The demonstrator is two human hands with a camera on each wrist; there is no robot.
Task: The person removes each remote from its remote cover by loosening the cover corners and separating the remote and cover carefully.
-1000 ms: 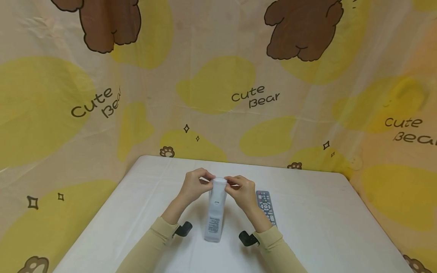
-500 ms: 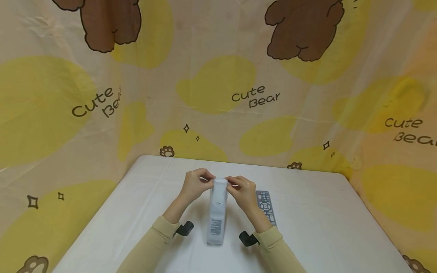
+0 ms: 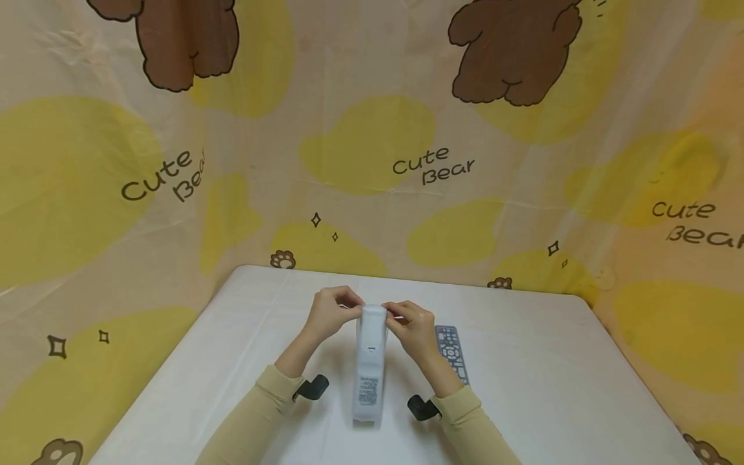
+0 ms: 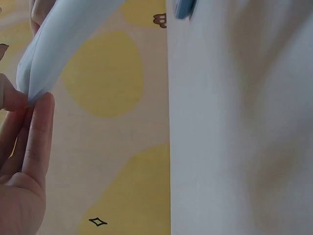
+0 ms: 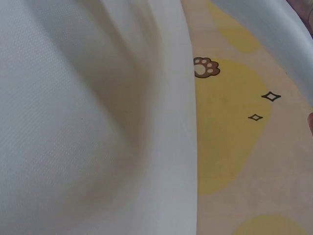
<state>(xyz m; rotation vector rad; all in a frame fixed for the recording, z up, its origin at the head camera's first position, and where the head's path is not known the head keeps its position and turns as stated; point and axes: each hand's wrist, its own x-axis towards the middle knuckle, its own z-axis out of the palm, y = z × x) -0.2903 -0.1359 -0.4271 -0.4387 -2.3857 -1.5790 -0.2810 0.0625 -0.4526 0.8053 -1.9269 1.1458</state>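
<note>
A white remote control [image 3: 369, 361] is held up between both hands, its back with a printed label facing the head camera. My left hand [image 3: 331, 314] pinches the left side of its far end between thumb and fingers. At the opposite corner, my right hand [image 3: 414, 326] pinches the right side. The left wrist view shows the remote's pale curved side [image 4: 63, 44], with the thumb and fingertips [image 4: 41, 110] meeting at its end. Only a stretch of the remote [image 5: 274, 29] and a bit of a finger enter the right wrist view. Its button face is hidden.
A grey remote control [image 3: 451, 352] with buttons lies face up on the white table [image 3: 523, 361], just right of the right forearm, which partly covers it. Behind the table hangs a yellow-patterned cloth [image 3: 360, 142] printed with bears. Small black cameras [image 3: 314, 387] sit at both wrists.
The near end of the white remote has swung slightly to the right and toward the person. Both hands keep their pinch at the far end and have hardly moved.
</note>
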